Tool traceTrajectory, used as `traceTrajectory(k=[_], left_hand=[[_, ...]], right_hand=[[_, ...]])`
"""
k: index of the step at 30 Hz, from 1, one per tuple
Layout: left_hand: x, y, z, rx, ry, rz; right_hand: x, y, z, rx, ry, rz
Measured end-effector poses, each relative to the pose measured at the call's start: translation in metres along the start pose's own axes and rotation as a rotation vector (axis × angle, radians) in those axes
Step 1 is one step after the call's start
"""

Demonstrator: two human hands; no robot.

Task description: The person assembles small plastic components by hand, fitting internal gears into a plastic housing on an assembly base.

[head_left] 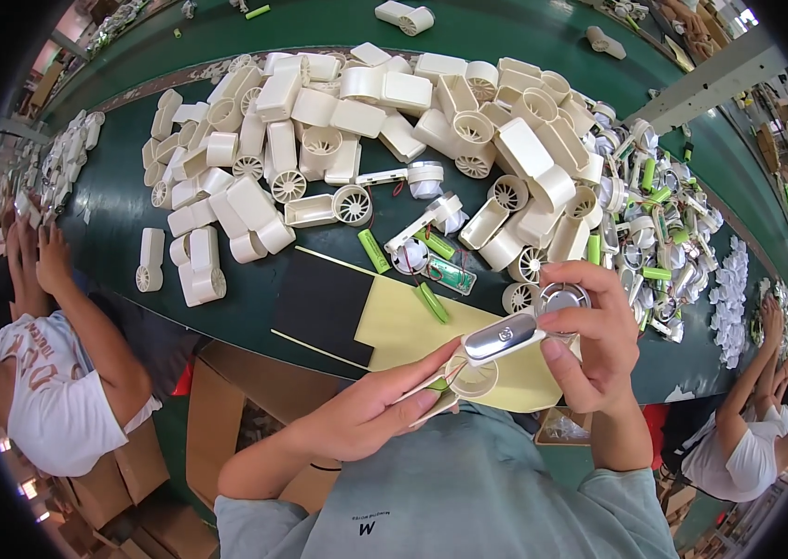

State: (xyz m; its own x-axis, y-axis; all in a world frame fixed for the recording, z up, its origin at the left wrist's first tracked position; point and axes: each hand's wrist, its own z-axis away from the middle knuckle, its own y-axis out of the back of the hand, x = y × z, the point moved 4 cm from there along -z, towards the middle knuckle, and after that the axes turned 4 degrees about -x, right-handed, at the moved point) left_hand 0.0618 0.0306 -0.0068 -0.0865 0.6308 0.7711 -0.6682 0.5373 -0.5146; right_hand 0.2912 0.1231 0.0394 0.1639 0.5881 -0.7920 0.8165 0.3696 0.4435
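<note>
Left fingers (418, 402) snug on shell (476, 380), right fingers (582, 320) on silver unit (502, 339), batteries (432, 303), casings (252, 212) beyond.

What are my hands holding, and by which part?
Left hand: a cream housing, by its long body. Right hand: a silver-faced part, by its round end.

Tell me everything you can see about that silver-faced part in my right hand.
The silver-faced part is long with rounded ends, its glossy, metallic-looking front rimmed in white, with a small dark mark near the middle. At its upper right end sits a round, silvery head, gripped by the fingers of your right hand. It slants down to the left, held above the table, its lower end over the cream shell; whether they touch is unclear. Thin reddish wires show beside that end.
</note>
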Motion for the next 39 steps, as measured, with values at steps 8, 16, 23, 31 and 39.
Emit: traceTrajectory(k=[8,16,23,31,39], left_hand=[[0.001,-0.001,0.027,0.059,-0.109,-0.049],[-0.016,0.016,0.089,0.410,-0.282,0.009],[-0.015,0.083,0.043,0.793,-0.674,-0.065],[-0.027,0.103,0.012,0.927,-0.515,-0.499],[-0.027,0.097,0.014,0.889,-0.516,-0.382]], right_hand=[[-0.001,-0.016,0.004,-0.067,-0.149,-0.099],[0.000,-0.105,0.033,-0.185,-0.442,-0.502],[-0.004,-0.181,0.008,-0.125,-0.152,0.231],[0.002,-0.178,0.004,-0.186,-0.172,0.084],[0.012,-0.117,0.039,-0.123,-0.364,0.219]])
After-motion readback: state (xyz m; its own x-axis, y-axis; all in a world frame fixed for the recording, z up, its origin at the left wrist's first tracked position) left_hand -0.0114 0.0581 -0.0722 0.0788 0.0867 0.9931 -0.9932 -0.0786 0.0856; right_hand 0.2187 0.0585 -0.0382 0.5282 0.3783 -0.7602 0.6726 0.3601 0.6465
